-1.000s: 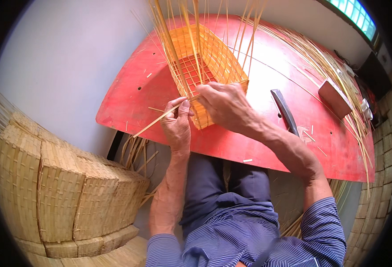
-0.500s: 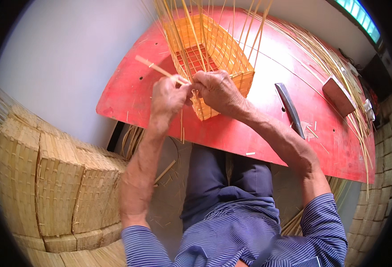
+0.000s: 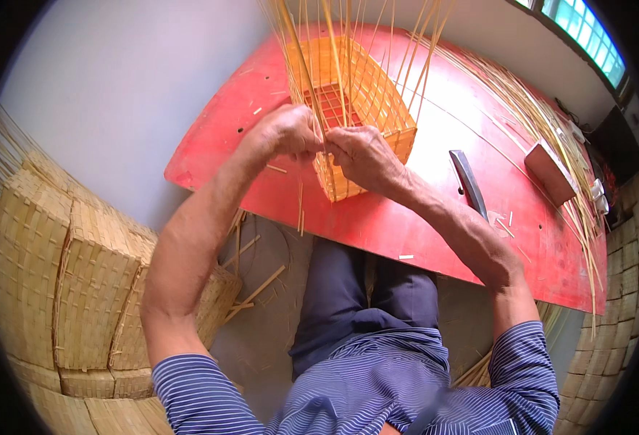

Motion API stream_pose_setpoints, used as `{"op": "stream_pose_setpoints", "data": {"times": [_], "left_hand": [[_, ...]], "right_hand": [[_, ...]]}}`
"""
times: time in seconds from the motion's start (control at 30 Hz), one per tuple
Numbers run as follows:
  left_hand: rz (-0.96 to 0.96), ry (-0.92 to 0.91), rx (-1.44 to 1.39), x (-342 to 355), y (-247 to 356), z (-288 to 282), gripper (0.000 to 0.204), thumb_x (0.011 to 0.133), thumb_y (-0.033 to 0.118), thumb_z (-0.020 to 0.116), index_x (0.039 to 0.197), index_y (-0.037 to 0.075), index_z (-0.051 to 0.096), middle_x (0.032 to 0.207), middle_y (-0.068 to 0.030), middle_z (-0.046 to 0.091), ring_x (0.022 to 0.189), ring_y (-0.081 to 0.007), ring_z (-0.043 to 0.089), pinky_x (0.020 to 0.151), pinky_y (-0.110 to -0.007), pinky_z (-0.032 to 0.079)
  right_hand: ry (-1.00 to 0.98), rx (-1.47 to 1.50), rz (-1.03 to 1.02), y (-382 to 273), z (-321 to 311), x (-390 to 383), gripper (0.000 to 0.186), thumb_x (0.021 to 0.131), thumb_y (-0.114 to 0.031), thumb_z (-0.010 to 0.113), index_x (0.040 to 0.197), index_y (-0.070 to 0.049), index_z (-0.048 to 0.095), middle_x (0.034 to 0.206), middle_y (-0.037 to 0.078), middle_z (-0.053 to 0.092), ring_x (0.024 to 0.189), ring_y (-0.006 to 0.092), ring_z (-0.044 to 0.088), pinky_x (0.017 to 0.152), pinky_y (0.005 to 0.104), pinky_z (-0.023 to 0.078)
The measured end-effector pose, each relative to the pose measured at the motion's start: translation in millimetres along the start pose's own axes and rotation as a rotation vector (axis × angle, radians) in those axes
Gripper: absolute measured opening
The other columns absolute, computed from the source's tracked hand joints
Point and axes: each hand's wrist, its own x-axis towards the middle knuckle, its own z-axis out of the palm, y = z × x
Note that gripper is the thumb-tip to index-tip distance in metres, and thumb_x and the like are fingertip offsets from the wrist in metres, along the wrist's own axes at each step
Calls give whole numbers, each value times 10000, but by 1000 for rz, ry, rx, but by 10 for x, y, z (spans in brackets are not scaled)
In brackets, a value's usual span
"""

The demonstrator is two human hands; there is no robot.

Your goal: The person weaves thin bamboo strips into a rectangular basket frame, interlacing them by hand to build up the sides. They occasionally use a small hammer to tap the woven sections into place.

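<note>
Currently both hands pinch one thin strip (image 3: 324,134) at the near rim of the half-woven basket (image 3: 356,109) on the red surface (image 3: 435,225): left hand (image 3: 283,134), right hand (image 3: 366,156). Basket judged light, springy; strips splintery, likely to kink. Best held low, near the weave.

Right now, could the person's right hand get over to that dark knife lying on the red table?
Probably yes. The dark knife lies flat on the red table, just to the right of the right hand, with only bare tabletop between. But that hand is busy pinching strips at the half-woven basket, so it would have to let go first.
</note>
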Motion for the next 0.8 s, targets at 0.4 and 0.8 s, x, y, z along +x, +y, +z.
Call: {"op": "stream_pose_setpoints", "data": {"times": [0.4, 0.8], "left_hand": [[-48, 323, 18, -188, 107, 256, 91, 848, 100, 673, 801, 24, 652, 668, -107, 655, 646, -203, 672, 545, -382, 516], [436, 499, -259, -228, -30, 441, 275, 850, 59, 670, 1123, 25, 669, 999, -156, 737, 981, -261, 723, 810, -403, 571]], "right_hand": [[-14, 200, 290, -469, -487, 608, 127, 958, -41, 576, 1017, 27, 664, 690, 108, 672, 607, 150, 680, 566, 316, 568], [120, -58, -153, -290, -284, 341, 51, 862, -43, 685, 836, -2, 668, 768, 155, 698, 697, 317, 706, 625, 383, 566]]}}
